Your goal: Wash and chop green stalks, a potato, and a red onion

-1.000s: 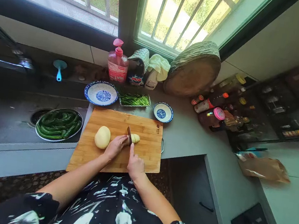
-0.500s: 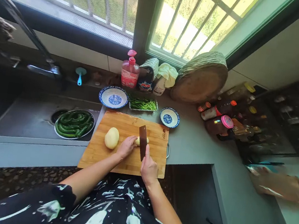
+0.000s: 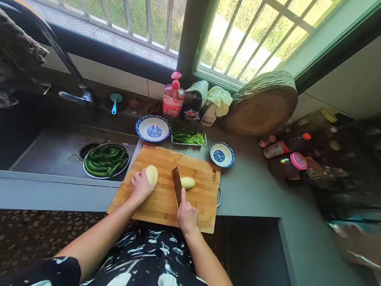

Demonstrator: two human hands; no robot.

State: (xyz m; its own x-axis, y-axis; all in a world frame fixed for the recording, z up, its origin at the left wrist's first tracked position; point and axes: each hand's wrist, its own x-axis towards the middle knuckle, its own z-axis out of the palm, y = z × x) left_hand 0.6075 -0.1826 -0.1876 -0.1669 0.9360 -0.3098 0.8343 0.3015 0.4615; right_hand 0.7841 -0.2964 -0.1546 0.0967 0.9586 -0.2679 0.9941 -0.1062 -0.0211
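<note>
On the wooden cutting board (image 3: 159, 205), my left hand (image 3: 141, 187) is closed around a peeled potato (image 3: 152, 174) near the board's left side. My right hand (image 3: 188, 215) grips a cleaver (image 3: 176, 184), its forefinger stretched along the blade; the handle is hidden in the palm. The blade stands on edge over the middle of the board. Just to its right lies a smaller pale piece of peeled potato (image 3: 188, 183), with neither hand on it.
Behind the board stand a blue-rimmed plate (image 3: 153, 129), a tray of cut green stalks (image 3: 189, 137) and a small bowl (image 3: 222, 154). Green peppers (image 3: 106, 160) fill a dish in the sink at left. Bottles (image 3: 282, 149) and a jar (image 3: 289, 165) stand at right.
My left hand has let go of the smaller potato piece, moved left and closed on the larger potato. The cleaver has shifted slightly left of the piece and tilted. The view has shifted slightly.
</note>
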